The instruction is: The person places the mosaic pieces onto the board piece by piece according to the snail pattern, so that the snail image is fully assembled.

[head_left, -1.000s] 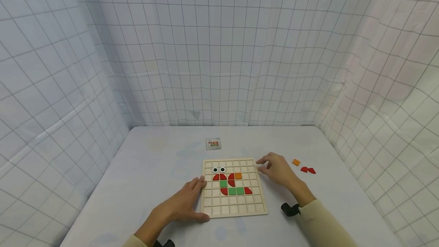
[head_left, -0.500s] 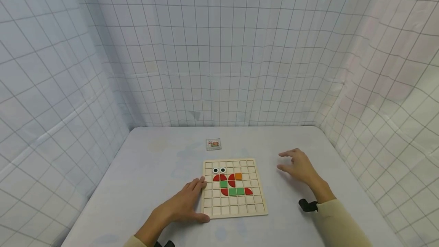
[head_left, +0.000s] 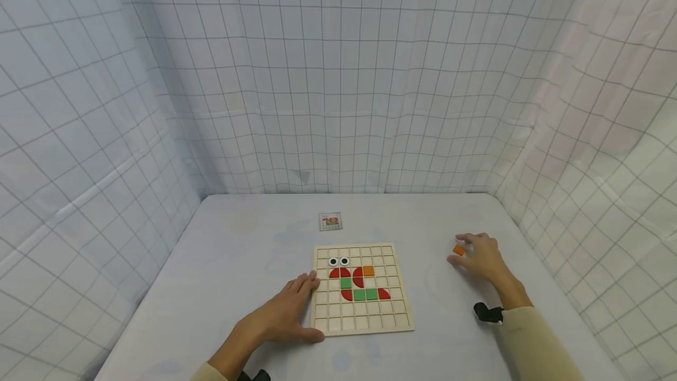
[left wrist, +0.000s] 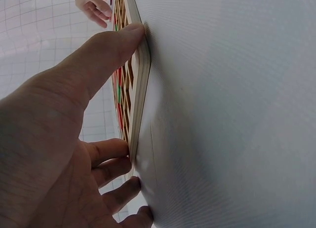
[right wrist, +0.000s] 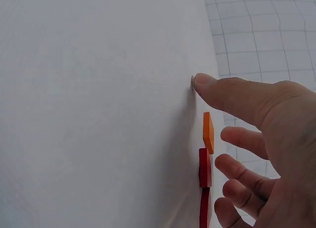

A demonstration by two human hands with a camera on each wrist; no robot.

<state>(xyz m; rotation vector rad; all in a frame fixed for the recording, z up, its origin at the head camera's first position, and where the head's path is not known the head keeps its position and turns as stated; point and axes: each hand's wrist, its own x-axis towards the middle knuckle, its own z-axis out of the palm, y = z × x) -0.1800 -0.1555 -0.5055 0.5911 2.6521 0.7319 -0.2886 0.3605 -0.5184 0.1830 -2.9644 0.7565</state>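
Observation:
My left hand [head_left: 285, 315] rests against the left edge of a pale wooden grid board [head_left: 399, 309], with the thumb at its near corner and the fingers on its left side. Red, green and orange pieces and two eye discs [head_left: 333, 261] sit in its cells. To the right of the board, my right hand [head_left: 480, 258] is spread around a loose orange square tile [head_left: 458, 250]. In the right wrist view, thumb and fingers stand apart from the orange tile [right wrist: 208, 132]. Two red pieces [right wrist: 203, 168] lie beside that tile; the hand hides them in the head view.
A small picture card [head_left: 330, 221] lies behind the board on the white tabletop [head_left: 243, 240]. Grid-patterned white curtains [head_left: 338, 104] close in the table at the back and on both sides.
My right hand has moved right from the board's right edge to the loose orange tile. The left hand and the board look still.

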